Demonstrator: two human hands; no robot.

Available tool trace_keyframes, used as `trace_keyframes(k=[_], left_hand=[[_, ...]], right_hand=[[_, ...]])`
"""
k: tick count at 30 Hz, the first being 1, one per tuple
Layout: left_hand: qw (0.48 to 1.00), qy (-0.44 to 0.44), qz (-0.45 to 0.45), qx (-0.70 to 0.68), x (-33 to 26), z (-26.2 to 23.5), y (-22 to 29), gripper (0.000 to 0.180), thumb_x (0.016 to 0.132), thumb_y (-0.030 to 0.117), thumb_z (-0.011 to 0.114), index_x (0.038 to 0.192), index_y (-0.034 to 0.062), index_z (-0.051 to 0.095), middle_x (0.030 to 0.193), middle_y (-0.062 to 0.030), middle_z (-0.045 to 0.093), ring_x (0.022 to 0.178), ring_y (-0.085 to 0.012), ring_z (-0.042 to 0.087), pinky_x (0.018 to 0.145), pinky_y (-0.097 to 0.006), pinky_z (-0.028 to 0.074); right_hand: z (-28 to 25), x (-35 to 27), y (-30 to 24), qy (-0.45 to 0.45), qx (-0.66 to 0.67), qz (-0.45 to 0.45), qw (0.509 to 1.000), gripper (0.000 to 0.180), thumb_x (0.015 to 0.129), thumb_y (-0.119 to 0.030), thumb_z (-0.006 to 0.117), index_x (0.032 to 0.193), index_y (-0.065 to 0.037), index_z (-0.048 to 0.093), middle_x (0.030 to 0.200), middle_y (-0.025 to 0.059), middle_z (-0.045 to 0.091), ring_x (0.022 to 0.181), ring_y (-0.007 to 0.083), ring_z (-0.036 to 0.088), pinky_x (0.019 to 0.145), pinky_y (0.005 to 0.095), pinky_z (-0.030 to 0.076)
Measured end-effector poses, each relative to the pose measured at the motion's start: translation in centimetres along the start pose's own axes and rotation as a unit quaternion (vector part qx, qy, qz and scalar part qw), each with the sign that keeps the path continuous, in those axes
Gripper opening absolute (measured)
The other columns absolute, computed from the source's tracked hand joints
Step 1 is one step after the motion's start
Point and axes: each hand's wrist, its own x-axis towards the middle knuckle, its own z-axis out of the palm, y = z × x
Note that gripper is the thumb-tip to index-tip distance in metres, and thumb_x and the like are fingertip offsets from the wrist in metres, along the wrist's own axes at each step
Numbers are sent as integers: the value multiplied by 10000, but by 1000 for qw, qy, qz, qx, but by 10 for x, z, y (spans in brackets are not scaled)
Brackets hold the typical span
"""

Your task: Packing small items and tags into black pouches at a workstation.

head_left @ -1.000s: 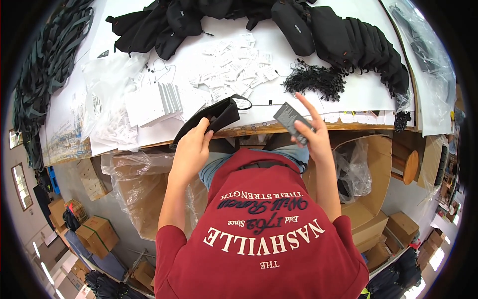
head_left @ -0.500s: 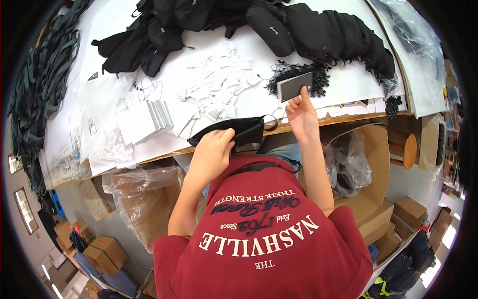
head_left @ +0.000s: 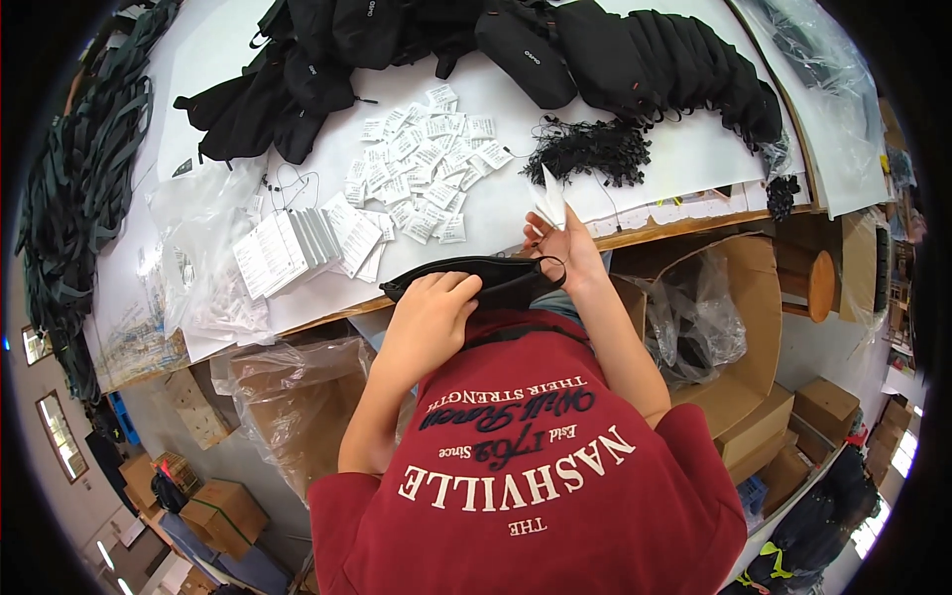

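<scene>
My left hand (head_left: 433, 309) grips a black zip pouch (head_left: 512, 282) at the table's front edge, close to my waist. The pouch lies lengthwise across me, with a loop at its right end. Just above that loop, my right hand (head_left: 570, 248) is palm up and holds a small folded card (head_left: 551, 203), its white side showing. Beyond the card is a heap of black cords (head_left: 587, 151). Left of it, many small white printed packets (head_left: 426, 164) are spread over the table. A stack of white printed leaflets (head_left: 278, 253) lies to the left of the pouch.
Black bags (head_left: 635, 64) line the far side of the white table (head_left: 674, 159). Dark straps (head_left: 69, 198) hang at the left, beside clear plastic bags (head_left: 198, 233). Below the table edge stand open cardboard boxes (head_left: 754, 317) with plastic liners on both sides.
My right hand has come down and left toward the pouch. The card turned from its dark grey face to its white side. The pouch has shifted slightly right and nearer me.
</scene>
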Motion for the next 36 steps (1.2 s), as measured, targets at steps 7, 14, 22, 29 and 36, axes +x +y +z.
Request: trace_keyframes(k=[7,14,22,29,36], left_hand=[[998,45,20,42,1,3,-9,136,797,93,623,903,20,580,1095,-169,589,1008,-356,545,925,-428,407],[996,42,27,80,9,0,-3,142,777,106,645,893,36,600,1164,-182,562,1073,-353,532,1010,-449,362],[983,110,102,103,18,-1,-3,108,746,104,649,840,66,611,1144,-89,570,1126,-291,507,1030,-455,347],[961,100,170,194,13,3,-11,129,720,140,673,844,116,649,1009,10,607,1096,-206,516,1027,-423,329],[959,117,171,196,14,-5,-6,137,718,146,676,852,138,650,1113,16,584,1140,-208,491,1026,-415,315]], right_hand=[[12,-19,-9,-24,-346,-365,864,232,822,-187,729,701,-29,611,770,-16,520,700,74,456,685,217,356],[35,-40,-8,-91,-657,-464,587,211,662,-186,801,695,-31,660,814,36,572,831,224,502,729,318,412],[39,-46,-2,-127,-802,-422,403,186,682,-283,756,706,-104,714,807,44,540,885,237,491,807,352,404],[39,-52,-7,-180,-800,-312,480,174,821,-213,644,824,-52,711,848,77,564,873,256,506,809,356,416],[37,-53,-24,-198,-781,-308,507,189,838,-215,635,842,-38,701,803,88,601,812,267,534,753,357,429]])
